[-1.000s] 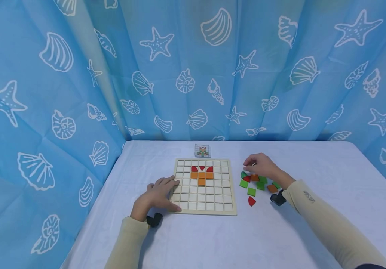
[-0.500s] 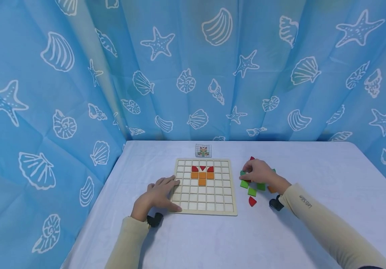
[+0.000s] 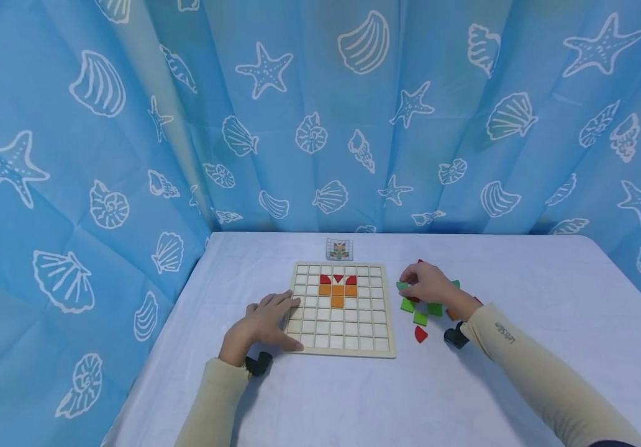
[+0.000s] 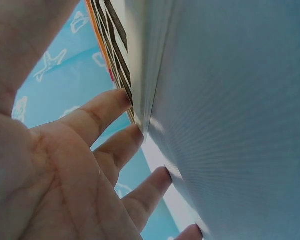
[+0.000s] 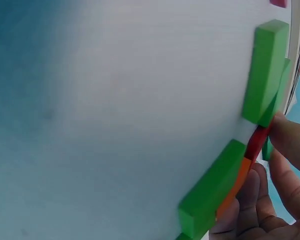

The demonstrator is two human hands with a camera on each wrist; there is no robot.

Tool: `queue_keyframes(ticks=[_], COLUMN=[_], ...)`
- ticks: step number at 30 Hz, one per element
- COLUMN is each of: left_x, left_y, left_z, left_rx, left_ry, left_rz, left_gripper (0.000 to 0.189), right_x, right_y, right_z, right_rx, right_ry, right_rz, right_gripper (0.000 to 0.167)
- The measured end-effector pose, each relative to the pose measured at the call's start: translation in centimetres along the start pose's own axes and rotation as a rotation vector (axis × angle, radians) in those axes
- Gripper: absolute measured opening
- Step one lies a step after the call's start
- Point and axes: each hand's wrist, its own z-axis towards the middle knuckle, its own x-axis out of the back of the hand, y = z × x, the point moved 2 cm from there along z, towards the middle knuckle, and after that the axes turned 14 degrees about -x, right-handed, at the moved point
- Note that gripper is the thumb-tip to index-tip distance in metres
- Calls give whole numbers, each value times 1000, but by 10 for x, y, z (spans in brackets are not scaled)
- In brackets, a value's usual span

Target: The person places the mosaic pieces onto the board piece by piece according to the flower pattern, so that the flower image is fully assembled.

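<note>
The right hand is placed over the loose pieces, a green piece being pinched between thumb and index finger. Beneath and around this hand, a red piece, an orange piece and green squares are seen on the counter, some partly covered by the hand. A red quarter-round is set a little apart, nearer the viewer. The left hand is spread with fingers extended, nothing grasped; its index and middle fingertips are rested against the left edge of the gridded board. On the board, three red shapes are seated in the second row from the far side, three orange squares directly below them, and a single orange square below the middle one. Just beyond the board, a small patterned card is laid. The background is filled by a blue curtain printed with shells and starfish.
</note>
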Motion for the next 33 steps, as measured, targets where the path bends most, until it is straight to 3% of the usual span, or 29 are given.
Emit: queue_keyframes(ticks=[5, 13, 23, 33], left_x=[0, -1, 0, 0], left_y=[0, 0, 1, 1], left_z=[0, 2, 0, 0], left_rx=[4, 7, 8, -2], left_ry=[0, -7, -4, 4], left_rz=[7, 1, -1, -13], left_gripper=[100, 100, 100, 100], right_x=[-1, 1, 0, -24], right_y=[-4, -8, -39, -73], right_z=[-1, 3, -6, -5], right_rx=[32, 69, 145, 225], right_ry=[7, 84, 27, -63], right_rz=[19, 84, 130, 121], right_gripper=[25, 15, 14, 11])
